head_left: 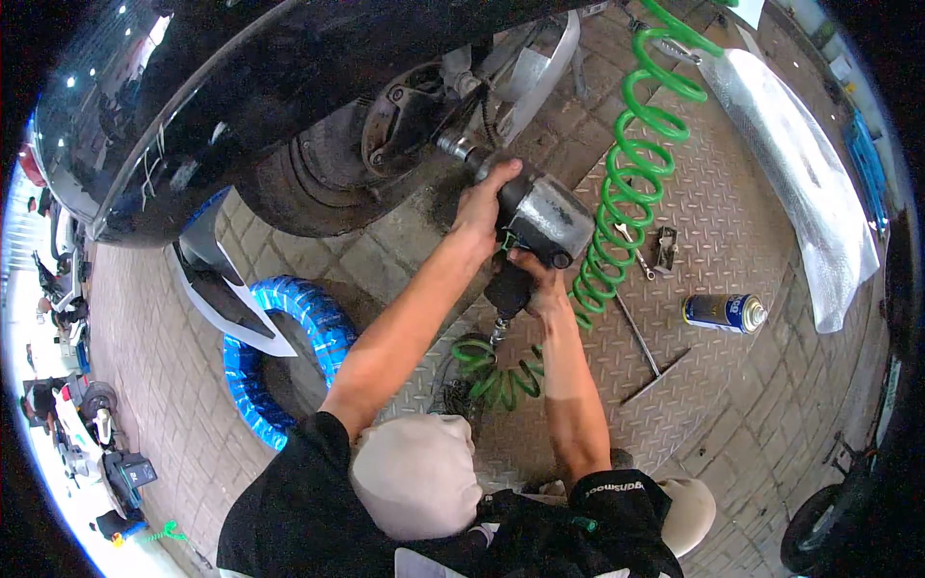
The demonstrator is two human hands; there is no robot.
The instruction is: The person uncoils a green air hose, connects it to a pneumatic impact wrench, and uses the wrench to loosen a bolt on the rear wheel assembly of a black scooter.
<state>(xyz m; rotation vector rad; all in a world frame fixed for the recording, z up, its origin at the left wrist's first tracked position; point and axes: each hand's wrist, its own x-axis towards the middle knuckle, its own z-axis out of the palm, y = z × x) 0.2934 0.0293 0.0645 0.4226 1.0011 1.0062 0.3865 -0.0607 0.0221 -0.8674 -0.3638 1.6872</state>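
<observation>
We grip a grey metal pneumatic impact wrench (540, 217) with both hands. Our left hand (482, 202) is closed over the front of its body, and our right hand (540, 279) is wrapped around its black handle from below. The wrench's socket meets the hub (409, 116) of a black scooter's rear wheel (318, 178). A green coiled air hose (626, 164) runs from the handle's base across the steel tread-plate floor (713, 385). A blue and yellow spray can (723, 311) lies on its side on that plate, right of our hands. A tyre in blue wrapping (289, 337) lies on the brick paving to our left.
</observation>
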